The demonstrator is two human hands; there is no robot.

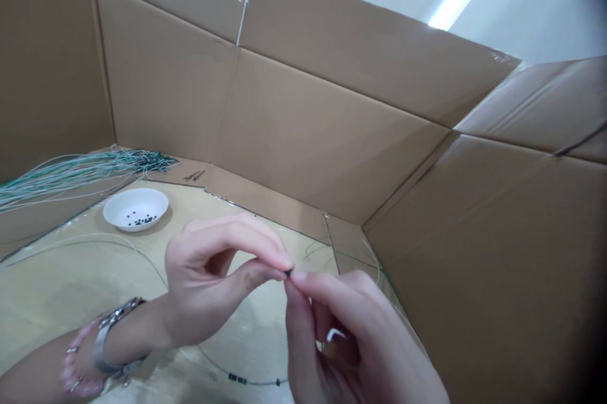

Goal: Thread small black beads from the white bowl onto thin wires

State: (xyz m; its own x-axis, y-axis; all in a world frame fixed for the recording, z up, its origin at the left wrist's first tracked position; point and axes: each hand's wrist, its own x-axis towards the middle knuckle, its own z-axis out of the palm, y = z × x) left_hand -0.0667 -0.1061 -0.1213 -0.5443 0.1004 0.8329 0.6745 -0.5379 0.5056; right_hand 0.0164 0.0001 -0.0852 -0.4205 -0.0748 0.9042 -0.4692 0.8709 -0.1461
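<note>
My left hand (222, 277) pinches a tiny black bead (288, 272) between thumb and forefinger. Against it, the thumb and forefinger tips of my right hand (351, 328) are pressed together, hiding what is right at their tips. A short white bit of cord shows among the curled fingers of my right hand. Below the hands, a thin cord (213, 363) curves across the table and passes behind my right hand. Several black beads (237, 379) are threaded on it, with one more small bead (278, 382) apart from them.
A white bowl (136, 209) with several loose black beads stands at the left. Behind it lies a bundle of green and white cords (95, 170), beside small dark metal pieces (194, 175). Cardboard walls (327, 126) enclose the table (52, 303). More cord loops lie at the right.
</note>
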